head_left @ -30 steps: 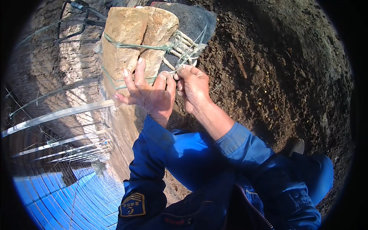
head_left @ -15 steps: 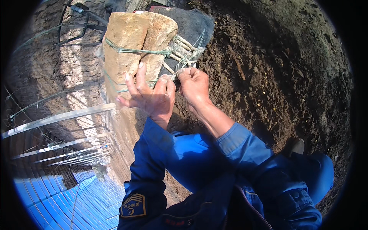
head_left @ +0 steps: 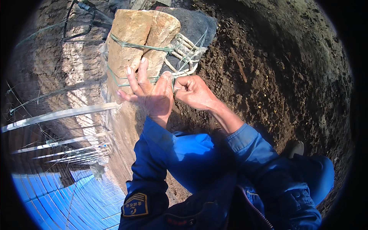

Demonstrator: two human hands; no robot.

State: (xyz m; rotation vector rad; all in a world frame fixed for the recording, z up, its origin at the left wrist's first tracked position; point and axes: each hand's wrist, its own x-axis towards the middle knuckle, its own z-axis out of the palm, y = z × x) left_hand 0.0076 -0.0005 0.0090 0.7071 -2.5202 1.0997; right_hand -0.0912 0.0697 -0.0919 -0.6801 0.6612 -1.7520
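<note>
Barely shifted: left hand point(head_left: 151, 94) splayed on stone post point(head_left: 140, 42), right hand point(head_left: 193, 92) fisted round green wire point(head_left: 142, 46); dark soil point(head_left: 276, 76).

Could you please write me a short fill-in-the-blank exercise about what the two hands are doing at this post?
1. The left hand rests against the post with its fingers ____.
2. The right hand is closed in a ____ on the green wire.
3. The wire runs around the ____.
4. Both sleeves are ____ in colour.

Missing words: spread; fist; post; blue
</note>
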